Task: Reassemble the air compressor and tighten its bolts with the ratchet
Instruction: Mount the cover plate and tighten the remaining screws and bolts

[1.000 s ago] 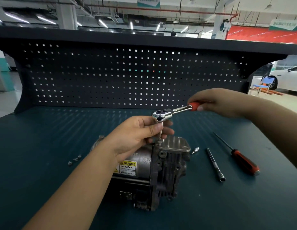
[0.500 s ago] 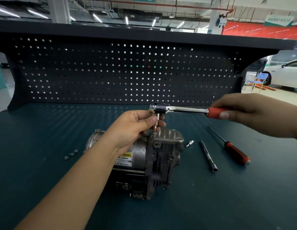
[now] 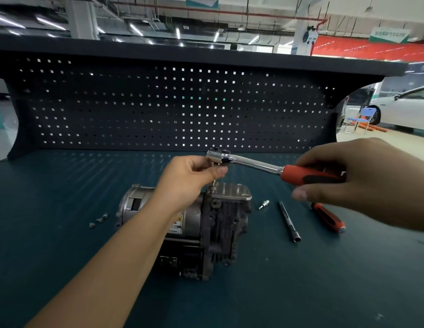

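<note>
Head view: the fingers [image 3: 201, 165] and thumb of the left hand [image 3: 189, 178] are curled in a pinch round the short driver shaft [image 3: 214, 183] that hangs from the head of the ratchet [image 3: 253, 164]. They hold it upright on a bolt [image 3: 212, 190] at the left corner of the cover plate [image 3: 232, 191]. The bolt itself is too small to read clearly. The right hand [image 3: 362, 183] has its fingers closed round the ratchet's red and black grip.

A second ago the handle pointed to the right and away from the person. Half a second ago it ran straight out to the right. Now it slants to the right and toward the person. That is a clockwise sweep seen from above, so I judge this to be a tightening stroke on this corner bolt, with the left-hand pinch unchanged to keep the shaft seated.

The air compressor [image 3: 206, 223] lies on its side in the middle of the teal bench [image 3: 64, 256], under the left wrist, with the plate on top at its right end. How tight the other corner bolts are cannot be told.

Left of the compressor lie three loose screws [image 3: 98, 220]. On its right are a small adapter [image 3: 263, 204], an extension bar [image 3: 289, 221] and a red-handled screwdriver [image 3: 328, 217], all untouched.
</note>
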`<state>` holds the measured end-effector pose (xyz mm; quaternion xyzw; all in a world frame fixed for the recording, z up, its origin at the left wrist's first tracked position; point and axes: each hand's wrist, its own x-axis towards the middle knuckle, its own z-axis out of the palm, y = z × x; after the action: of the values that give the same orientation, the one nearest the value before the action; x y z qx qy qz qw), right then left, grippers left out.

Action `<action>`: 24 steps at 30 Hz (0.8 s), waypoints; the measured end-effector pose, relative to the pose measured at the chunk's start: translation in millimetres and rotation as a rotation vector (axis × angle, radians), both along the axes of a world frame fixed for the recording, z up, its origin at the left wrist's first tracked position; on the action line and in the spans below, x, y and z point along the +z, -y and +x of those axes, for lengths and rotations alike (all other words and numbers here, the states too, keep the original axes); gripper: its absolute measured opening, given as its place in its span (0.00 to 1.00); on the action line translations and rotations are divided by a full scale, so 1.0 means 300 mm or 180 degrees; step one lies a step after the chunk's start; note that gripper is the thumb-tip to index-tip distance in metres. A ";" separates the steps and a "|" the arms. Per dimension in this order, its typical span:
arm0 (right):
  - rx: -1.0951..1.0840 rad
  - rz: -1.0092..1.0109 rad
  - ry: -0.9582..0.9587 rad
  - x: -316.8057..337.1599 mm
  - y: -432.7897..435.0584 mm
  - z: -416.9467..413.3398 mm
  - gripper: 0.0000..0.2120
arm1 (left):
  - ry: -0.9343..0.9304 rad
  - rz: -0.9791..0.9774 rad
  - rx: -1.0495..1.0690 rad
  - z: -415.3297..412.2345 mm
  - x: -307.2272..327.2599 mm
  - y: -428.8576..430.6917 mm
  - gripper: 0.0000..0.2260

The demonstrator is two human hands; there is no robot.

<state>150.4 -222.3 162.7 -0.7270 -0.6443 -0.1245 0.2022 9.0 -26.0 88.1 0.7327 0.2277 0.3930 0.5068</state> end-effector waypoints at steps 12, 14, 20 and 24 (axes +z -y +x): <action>0.0310 -0.0321 -0.0212 -0.091 -0.431 0.261 0.12 | -0.0041 -0.0475 -0.1019 -0.013 0.010 -0.054 0.07; 0.0314 -0.0359 -0.0170 -0.104 -0.463 0.257 0.12 | -0.0055 -0.0473 -0.1098 -0.015 0.010 -0.059 0.07; 0.0291 -0.0219 -0.0016 -0.078 -0.295 0.282 0.12 | -0.0003 -0.0377 -0.0665 -0.019 0.003 -0.058 0.10; 0.0436 -0.0077 -0.0147 -0.035 -0.125 0.195 0.07 | 0.0083 -0.0190 -0.0249 -0.006 -0.002 -0.038 0.14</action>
<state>209.1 -185.0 152.3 -0.6862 -0.6892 -0.0857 0.2162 7.1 -14.7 87.6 0.7205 0.2038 0.3754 0.5463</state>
